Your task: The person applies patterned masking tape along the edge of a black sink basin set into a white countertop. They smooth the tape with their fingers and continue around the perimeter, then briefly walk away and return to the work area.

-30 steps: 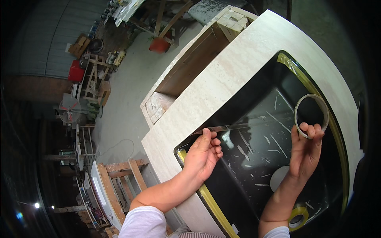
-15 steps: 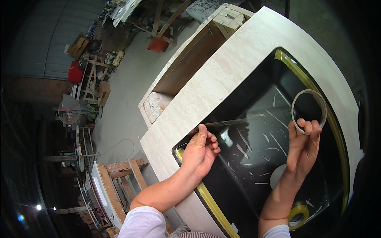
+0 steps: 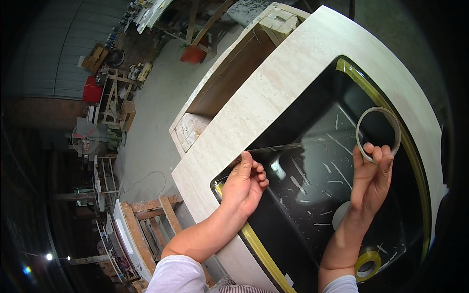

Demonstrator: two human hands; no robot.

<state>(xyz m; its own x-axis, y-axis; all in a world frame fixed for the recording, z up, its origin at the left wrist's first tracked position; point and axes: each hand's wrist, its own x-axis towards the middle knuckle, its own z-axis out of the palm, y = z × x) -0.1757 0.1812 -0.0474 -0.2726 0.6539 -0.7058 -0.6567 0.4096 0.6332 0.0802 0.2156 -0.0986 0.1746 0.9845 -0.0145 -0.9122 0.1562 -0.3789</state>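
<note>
Slightly higher in view than a second ago, both hands keep nearly the same place over the sink. Left hand pinches one clear strip, fingers loosely curled, near the sink's left corner; right hand, half closed, grips one clear tape roll near its right edge. Drawing out tape seems the step; next calls for steady tension. Two yellow tape strips line opposite edges; one yellow roll lies in the lower right corner

Left hand shifted slightly, nearer sink rim
</note>
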